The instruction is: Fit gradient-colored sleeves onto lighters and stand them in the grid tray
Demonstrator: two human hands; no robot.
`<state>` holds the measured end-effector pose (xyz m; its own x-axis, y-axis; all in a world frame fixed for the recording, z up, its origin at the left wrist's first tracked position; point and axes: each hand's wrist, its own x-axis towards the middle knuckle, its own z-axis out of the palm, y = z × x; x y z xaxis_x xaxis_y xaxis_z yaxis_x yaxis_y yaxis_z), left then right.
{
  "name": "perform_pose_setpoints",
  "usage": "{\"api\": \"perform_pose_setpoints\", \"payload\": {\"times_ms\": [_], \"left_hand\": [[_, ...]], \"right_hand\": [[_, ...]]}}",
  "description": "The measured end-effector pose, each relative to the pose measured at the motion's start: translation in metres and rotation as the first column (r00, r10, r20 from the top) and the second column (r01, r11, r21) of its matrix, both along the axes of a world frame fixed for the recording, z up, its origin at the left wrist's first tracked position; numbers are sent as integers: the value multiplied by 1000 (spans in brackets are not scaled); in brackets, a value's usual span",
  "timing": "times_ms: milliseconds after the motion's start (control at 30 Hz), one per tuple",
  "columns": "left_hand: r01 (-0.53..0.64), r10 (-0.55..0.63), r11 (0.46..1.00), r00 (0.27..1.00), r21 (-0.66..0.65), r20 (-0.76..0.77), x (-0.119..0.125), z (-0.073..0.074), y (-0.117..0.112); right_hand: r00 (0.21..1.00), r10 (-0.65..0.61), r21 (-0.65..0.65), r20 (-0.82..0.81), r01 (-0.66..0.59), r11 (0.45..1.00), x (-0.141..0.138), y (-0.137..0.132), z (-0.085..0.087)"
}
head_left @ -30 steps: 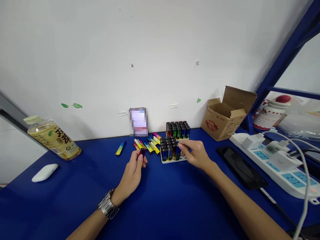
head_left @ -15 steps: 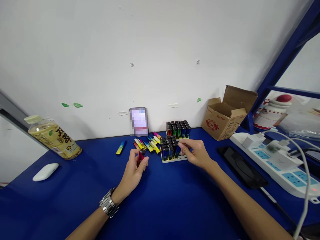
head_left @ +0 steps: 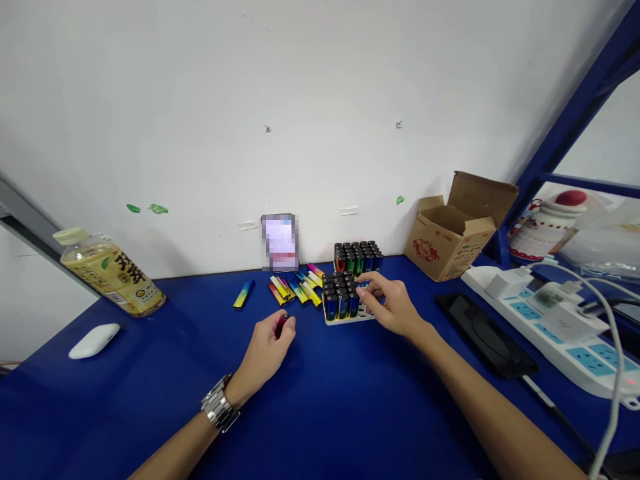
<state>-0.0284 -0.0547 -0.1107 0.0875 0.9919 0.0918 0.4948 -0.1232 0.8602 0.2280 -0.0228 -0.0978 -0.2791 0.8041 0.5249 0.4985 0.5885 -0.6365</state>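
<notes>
My left hand (head_left: pixel 271 342) is closed around a dark red lighter (head_left: pixel 282 323), whose black top shows between thumb and fingers. Beside the front white tray (head_left: pixel 350 321), my right hand (head_left: pixel 387 302) has thumb and index finger apart, close to an upright blue lighter (head_left: pixel 353 305) at the end of the front row. Several black-topped lighters stand in rows in that tray, and holes show at its right side, partly behind my hand. Behind it stands a second group of upright lighters (head_left: pixel 356 257). Loose multicoloured lighters (head_left: pixel 305 287) lie in a pile to the left.
One blue-yellow lighter (head_left: pixel 243 294) lies apart. A phone (head_left: pixel 280 243) leans on the wall. Left are a drink bottle (head_left: pixel 115 273) and white earbud case (head_left: pixel 94 341). Right are an open cardboard box (head_left: pixel 445 233), black phone (head_left: pixel 485 333) and power strip (head_left: pixel 555 327) with cables.
The blue lighter at the right hand went from tilted to upright in the tray, and my right fingers parted from it. My left hand turned and lowered slightly, still holding the red lighter.
</notes>
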Motion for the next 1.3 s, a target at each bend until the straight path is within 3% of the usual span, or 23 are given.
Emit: {"api": "perform_pose_setpoints", "payload": {"times_ms": [233,533,833,967,1067,1167,1233,1300], "left_hand": [[17,-16,1000,998,-25,54,1,-3,0],[28,-27,1000,996,13,-80,4,5,-3],[9,-5,998,998,66,-55,9,5,-6],[22,-14,991,998,131,-56,17,4,-13],[121,-112,983,991,141,-69,22,3,-22],[227,-210,964,970,136,-124,26,3,-30],[252,-215,944,959,212,-182,26,5,-31],[230,-151,905,960,358,-236,22,7,-25]], "right_hand": [[1000,-3,3,10,3,1000,-1,1,1],[1000,5,35,21,-6,999,-2,-1,3],[1000,-15,190,-16,18,982,-25,-15,3],[992,128,58,11,-128,990,-47,-29,1],[974,226,-99,4,-225,969,-60,-37,-1],[963,268,-105,-27,-269,957,-67,-42,1],[967,244,-38,-74,-247,968,-65,-43,4],[972,147,32,-183,-143,989,-57,-40,8]]}}
